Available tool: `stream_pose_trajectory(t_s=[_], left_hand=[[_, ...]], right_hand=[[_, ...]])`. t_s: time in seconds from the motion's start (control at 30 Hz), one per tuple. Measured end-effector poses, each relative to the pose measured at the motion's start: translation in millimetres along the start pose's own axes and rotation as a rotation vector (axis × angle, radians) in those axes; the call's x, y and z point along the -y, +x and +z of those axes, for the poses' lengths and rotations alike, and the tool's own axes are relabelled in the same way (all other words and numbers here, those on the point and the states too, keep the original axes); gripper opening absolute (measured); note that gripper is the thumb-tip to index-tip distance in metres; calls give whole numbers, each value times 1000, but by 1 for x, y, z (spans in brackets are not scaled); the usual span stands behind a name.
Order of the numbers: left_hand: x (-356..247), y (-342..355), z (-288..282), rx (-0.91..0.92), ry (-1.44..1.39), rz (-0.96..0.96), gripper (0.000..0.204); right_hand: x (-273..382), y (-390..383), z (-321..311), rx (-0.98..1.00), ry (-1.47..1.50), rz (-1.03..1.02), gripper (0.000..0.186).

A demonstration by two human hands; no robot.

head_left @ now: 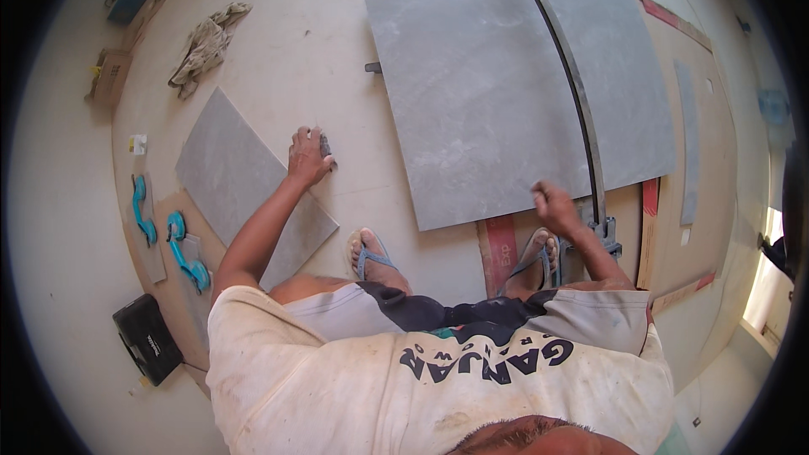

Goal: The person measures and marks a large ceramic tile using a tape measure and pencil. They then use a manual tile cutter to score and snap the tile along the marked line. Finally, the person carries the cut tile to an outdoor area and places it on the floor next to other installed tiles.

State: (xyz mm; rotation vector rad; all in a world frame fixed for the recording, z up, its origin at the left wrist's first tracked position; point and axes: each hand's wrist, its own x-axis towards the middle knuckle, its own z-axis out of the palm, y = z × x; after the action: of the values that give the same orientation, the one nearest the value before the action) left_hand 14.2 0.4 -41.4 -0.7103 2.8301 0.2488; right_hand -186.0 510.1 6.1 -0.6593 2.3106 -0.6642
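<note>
My left hand (308, 158) is closed round a small dark grey block (325, 147) at the floor, just past the edge of a smaller cut grey tile (244, 173). The block's exact kind does not show. Near the front edge of a large grey tile (480, 93), my right hand (556, 209) is curled closed; whatever its fingers may hold is hidden and slightly blurred. The large tile lies under the long metal rail (566, 50) of a tile cutter, whose near end fitting (600, 240) stands beside my right forearm.
At the left lie teal suction-cup lifters (190, 265), a black tool case (147, 339) and a crumpled cloth (206, 46). A narrow grey tile strip (687, 143) rests on cardboard (708, 185) at the right. My sandalled feet (375, 261) are close to the large tile.
</note>
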Motion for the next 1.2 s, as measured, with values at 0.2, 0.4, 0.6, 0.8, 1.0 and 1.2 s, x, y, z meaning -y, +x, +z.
stream_pose_trajectory(t_s=[0.2,0.4,0.6,0.8,1.0,1.2], left_hand=[[13,33,10,-1,-233,-67,45],[-34,71,-2,269,-1458,-464,24],[-116,94,-11,365,-1762,-522,26],[-116,82,-4,407,-1720,-410,28],[-122,94,6,435,-1727,-342,28],[-106,81,2,431,-1622,-411,32]], right_hand=[[-49,39,-83,-687,306,106,25],[-219,36,-131,-990,739,669,40],[-319,5,-125,-1121,1206,817,44],[-263,35,-90,-930,1309,773,45],[-306,24,-94,-921,1383,696,47],[-302,25,-83,-834,1357,743,48]])
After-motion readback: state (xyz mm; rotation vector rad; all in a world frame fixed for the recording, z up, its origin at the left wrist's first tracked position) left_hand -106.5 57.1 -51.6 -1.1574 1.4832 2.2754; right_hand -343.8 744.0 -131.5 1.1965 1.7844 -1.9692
